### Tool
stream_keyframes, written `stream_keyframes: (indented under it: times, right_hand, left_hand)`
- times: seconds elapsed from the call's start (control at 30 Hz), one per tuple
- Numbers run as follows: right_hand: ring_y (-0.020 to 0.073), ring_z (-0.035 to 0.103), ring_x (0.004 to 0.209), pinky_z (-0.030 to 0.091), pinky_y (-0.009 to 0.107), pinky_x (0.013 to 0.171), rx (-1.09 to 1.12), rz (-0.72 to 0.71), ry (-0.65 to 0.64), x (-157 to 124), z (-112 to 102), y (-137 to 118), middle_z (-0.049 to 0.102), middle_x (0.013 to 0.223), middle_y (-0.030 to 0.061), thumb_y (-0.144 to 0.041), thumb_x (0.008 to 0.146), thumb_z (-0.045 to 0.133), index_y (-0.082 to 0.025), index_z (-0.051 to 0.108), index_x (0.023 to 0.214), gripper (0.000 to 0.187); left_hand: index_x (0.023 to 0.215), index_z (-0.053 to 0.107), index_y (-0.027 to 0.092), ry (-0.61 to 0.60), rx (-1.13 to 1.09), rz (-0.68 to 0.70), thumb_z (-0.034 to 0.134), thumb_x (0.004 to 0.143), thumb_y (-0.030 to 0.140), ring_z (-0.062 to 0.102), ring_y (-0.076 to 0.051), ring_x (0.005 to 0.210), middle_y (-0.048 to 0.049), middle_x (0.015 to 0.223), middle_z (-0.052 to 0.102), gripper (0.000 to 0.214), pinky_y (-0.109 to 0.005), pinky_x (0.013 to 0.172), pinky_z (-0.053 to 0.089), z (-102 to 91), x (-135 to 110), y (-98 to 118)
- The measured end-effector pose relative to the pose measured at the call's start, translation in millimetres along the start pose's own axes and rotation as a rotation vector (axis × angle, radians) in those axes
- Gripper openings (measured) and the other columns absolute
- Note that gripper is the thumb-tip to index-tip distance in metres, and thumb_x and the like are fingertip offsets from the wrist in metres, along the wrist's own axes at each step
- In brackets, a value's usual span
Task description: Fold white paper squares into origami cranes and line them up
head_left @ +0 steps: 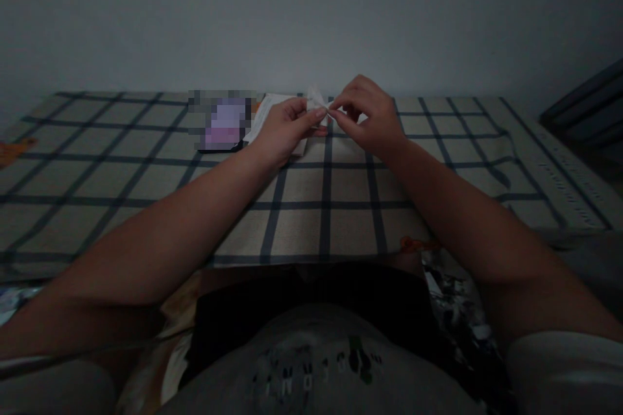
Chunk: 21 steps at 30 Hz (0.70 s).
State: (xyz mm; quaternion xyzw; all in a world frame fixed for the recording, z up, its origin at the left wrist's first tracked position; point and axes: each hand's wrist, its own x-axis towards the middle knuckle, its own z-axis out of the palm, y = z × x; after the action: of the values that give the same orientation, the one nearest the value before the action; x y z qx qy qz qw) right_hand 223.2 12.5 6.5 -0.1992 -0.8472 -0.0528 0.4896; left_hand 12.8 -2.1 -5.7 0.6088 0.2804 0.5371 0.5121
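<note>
Above the far half of the table, my left hand (291,126) is closed on a small white piece that looks like tissue or thin paper (316,98), its upper end sticking up past the fingers. My right hand (365,110) pinches the right edge of the same white piece between thumb and fingertips. The two hands nearly meet there. Under and behind my left hand lies a white printed packet or sheet (265,110), partly covered by the hand. The room is dim, so the white piece's exact kind is hard to make out.
A checked cloth (341,227) covers the table, which stands against a grey wall (311,19). A phone-like device with a blurred, purplish screen (224,123) lies left of my hands. Dark slatted furniture (588,117) stands at the right.
</note>
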Motion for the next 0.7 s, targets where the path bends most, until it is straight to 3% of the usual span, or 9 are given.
stream_keyframes:
  times: [0.2, 0.7]
  right_hand:
    - [0.0174, 0.06, 0.084, 0.052, 0.034, 0.078, 0.031, 0.031, -0.004, 2.5, 1.2, -0.6, 0.064, 0.089, 0.0053, -0.052, 0.11, 0.056, -0.021, 0.076, 0.099, 0.039]
    - [0.0204, 0.066, 0.094, 0.058, 0.038, 0.086, -0.039, -0.007, -0.037, -6.4, 0.3, 6.7, 0.069, 0.103, 0.0076, -0.041, 0.112, 0.053, -0.023, 0.077, 0.112, 0.03]
  left_hand:
    - [0.097, 0.073, 0.02, 0.024, 0.013, 0.043, 0.095, 0.075, 0.062, 0.075, -0.017, 0.095, -0.003, 0.1, 0.078, 0.052, -0.03, 0.085, 0.065, 0.2, -0.7, -2.1]
    - [0.097, 0.075, 0.02, 0.031, 0.045, 0.012, 0.097, 0.072, 0.06, 0.076, -0.018, 0.097, -0.0034, 0.1, 0.08, 0.052, -0.032, 0.086, 0.067, 1.2, -3.6, 6.1]
